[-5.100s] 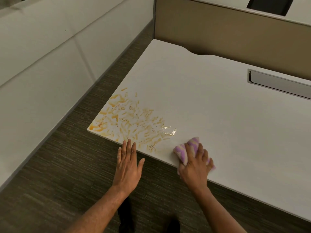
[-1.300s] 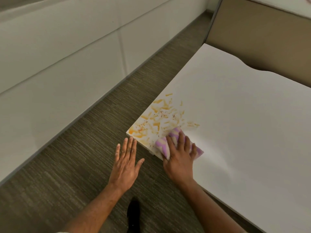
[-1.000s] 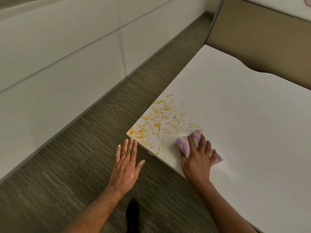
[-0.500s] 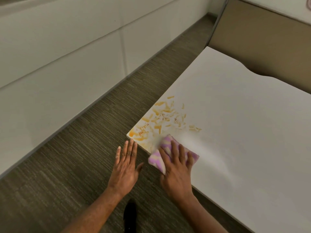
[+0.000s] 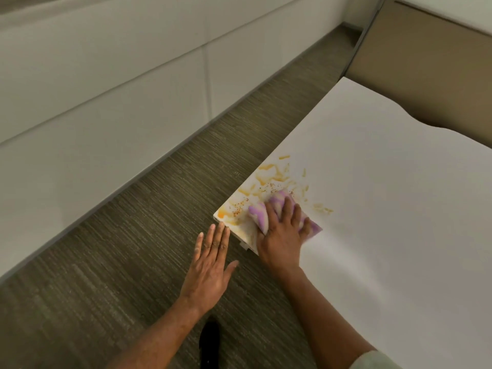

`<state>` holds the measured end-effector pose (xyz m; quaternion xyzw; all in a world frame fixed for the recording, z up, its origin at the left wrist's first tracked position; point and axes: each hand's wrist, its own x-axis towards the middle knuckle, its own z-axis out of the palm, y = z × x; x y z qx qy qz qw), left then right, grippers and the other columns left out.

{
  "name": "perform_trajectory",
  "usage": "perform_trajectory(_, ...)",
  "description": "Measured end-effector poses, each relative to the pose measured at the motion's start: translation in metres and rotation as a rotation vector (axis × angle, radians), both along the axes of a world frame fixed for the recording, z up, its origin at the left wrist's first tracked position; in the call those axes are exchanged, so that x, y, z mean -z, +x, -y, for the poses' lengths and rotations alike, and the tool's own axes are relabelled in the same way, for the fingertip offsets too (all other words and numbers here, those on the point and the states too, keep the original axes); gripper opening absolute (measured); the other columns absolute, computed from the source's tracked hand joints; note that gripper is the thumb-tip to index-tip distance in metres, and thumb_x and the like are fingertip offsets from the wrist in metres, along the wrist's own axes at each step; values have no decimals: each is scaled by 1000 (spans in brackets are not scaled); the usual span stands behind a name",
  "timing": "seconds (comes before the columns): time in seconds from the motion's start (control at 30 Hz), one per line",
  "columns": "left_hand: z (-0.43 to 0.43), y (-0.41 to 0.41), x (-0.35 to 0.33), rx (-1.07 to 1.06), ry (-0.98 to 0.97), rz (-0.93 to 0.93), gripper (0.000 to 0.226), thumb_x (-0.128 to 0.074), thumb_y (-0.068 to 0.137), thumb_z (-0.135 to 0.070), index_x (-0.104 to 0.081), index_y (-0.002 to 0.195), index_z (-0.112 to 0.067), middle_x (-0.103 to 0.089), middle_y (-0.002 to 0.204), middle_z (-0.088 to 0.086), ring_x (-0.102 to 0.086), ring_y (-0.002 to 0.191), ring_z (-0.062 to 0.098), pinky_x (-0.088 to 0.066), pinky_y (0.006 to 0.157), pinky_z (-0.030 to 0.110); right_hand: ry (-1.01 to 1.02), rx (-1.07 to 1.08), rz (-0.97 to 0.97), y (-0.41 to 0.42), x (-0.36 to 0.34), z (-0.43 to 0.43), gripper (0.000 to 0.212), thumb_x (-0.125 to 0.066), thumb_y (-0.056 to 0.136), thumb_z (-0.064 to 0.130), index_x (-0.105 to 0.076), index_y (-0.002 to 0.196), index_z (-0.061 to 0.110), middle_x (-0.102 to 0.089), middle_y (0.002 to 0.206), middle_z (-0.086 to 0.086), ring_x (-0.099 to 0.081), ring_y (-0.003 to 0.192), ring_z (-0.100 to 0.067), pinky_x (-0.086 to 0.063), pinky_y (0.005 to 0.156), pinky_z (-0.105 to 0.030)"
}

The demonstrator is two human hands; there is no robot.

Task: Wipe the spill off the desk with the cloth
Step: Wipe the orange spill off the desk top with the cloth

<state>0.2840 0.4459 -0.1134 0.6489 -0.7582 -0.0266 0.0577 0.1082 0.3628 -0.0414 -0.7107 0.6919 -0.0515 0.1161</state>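
The right hand (image 5: 282,235) is pressing flat on a soft purple-striped cloth (image 5: 259,215) over streaky orange spill (image 5: 269,177) (speckled) on the smooth white desk (image 5: 386,195); the left hand (image 5: 210,265) is hovering spread, grasping nothing.

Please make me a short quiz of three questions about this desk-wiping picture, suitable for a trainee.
1. True or false: the left hand presses the cloth.
2. Where on the desk does the orange spill lie? A) near corner B) far corner C) middle
3. Fill in: the cloth is striped white and ____.

Key
1. False: the right hand presses it flat; the left hand is open beside the desk corner, over the carpet.
2. A
3. purple
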Motion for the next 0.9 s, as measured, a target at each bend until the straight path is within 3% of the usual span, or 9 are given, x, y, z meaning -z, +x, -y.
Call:
perform_trajectory(0.23, 0, 2, 2, 13, 36, -7, 85, -37, 104, -55, -5, 162, -3, 0, 172, 16, -4, 160, 31, -25, 124, 55, 23, -271, -31, -17, 1, -46, 73, -38, 87, 42, -29, 159, 32, -2, 171, -11, 6, 157, -37, -5, 122, -65)
perform_trajectory(0.4, 1, 5, -2, 19, 18, 23, 83, -28, 104, -58, -5, 162, -4, -2, 172, 16, -4, 159, 32, -17, 125, 52, 2, -80, -21, -60, 1, -39, 66, -46, 95, 46, -30, 158, 33, -11, 171, -9, -4, 156, -36, -12, 122, -64)
perform_trajectory(0.57, 2, 8, -5, 33, 32, 18, 82, -28, 105, -58, -3, 163, -5, 0, 173, 14, -3, 160, 30, -16, 125, 51, -8, 40, 32, -12, 2, 10, 61, -47, 99, 40, -27, 156, 34, -3, 170, -8, 4, 156, -35, -2, 122, -63)
perform_trajectory(0.77, 3, 16, -6, 48, 44, 37, 79, -35, 106, -55, -16, 161, -2, -14, 171, 15, -8, 159, 31, -19, 124, 51, 46, -154, -38, 44, -2, 9, 72, -33, 89, 53, -26, 157, 30, 0, 170, -17, 3, 155, -42, -2, 119, -67)
perform_trajectory(0.9, 4, 20, -6, 47, 27, 6, 76, -38, 104, -50, -23, 159, 0, -18, 170, 16, -15, 158, 33, -22, 122, 51, 11, -287, -20, 30, -1, -22, 75, -45, 84, 39, -34, 157, 26, -5, 171, -13, 3, 157, -40, -1, 122, -65)
